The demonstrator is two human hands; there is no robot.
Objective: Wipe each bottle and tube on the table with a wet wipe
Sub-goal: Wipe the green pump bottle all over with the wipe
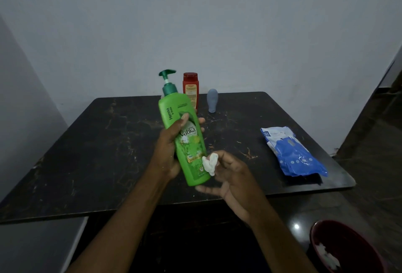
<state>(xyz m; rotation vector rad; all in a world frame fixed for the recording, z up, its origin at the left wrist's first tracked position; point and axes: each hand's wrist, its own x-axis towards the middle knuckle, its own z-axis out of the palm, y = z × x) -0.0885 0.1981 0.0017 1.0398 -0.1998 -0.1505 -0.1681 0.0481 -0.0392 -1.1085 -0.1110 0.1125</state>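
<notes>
The green plastic pump bottle (pixel 185 135), judged stiff but slick, is gripped mid-body by the left hand (pixel 167 148); the crumpled white wet wipe (pixel 209 164), at its 4 o'clock, is pinched by the right hand (pixel 230 177).

The left hand (pixel 171 142) and right hand (pixel 230 174) are bare; the left forearm (pixel 121 214) and right forearm (pixel 272 229) are uncovered right down to the lower edge of view. The left thumb's nail is short and rounded.
</notes>
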